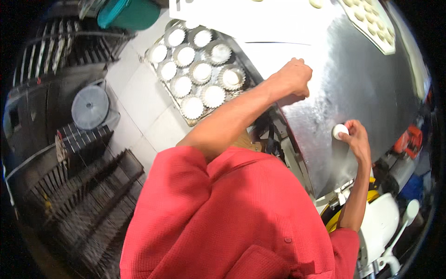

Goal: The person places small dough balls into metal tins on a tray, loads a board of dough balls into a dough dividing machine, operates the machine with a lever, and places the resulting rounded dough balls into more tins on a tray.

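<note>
My right hand (358, 140) pinches a round white dough ball (340, 131) between thumb and fingers, at the surface of the metal table (325, 160). Farther up the table, my left hand (296, 78) is closed with its fingers curled down. Whatever may be inside that fist is hidden. To the left of my left forearm, a metal tray (189, 122) carries several fluted tins (201, 72). One of these, a tin (232, 87) near the table edge, has a pale dough piece (231, 77) in it; the rest look bright white inside.
A white tray (388, 47) of several dough balls sits at the far right of the table. Another dough ball (316, 3) lies at the far edge. On the left stand a teal bin (134, 14), a round translucent lid (90, 107) and dark metal racks (88, 204).
</note>
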`<state>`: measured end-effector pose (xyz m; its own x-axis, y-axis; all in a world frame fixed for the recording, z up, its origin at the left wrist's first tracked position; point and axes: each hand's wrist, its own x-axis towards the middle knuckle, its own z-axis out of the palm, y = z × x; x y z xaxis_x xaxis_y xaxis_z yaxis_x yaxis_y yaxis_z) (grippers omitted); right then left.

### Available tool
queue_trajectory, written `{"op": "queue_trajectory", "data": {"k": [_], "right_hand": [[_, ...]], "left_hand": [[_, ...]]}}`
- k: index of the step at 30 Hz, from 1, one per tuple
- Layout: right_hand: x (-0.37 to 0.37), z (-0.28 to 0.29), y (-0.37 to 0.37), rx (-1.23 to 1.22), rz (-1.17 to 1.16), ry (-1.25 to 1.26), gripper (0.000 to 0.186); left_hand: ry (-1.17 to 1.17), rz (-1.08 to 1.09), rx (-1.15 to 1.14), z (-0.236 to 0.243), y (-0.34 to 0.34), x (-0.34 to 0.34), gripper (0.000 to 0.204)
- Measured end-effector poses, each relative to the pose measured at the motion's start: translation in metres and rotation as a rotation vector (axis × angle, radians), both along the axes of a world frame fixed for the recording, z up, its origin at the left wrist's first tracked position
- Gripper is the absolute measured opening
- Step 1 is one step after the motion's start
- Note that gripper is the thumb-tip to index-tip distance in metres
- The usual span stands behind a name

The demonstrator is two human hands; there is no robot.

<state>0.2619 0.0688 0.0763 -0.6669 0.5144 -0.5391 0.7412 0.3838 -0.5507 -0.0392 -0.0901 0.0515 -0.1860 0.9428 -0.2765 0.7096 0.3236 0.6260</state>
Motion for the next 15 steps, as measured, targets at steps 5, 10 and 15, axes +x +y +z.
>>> {"op": "queue_trajectory", "data": {"k": [5, 10, 15], "right_hand": [[-0.098, 0.027, -0.080, -0.201, -0.211, 0.415, 0.029], [-0.282, -0.012, -0.217, 0.216, 0.372, 0.514, 0.031], [-0.420, -0.140, -0.261, 0.361, 0.597, 0.452, 0.025]], "left_hand": [[-0.381, 0.209, 0.340, -0.024, -0.107, -0.027, 0.030], [-0.405, 0.830, 0.048, -0.076, -0.261, -0.063, 0.032], [-0.099, 0.711, 0.057, -0.136, -0.298, -0.100, 0.025]]}}
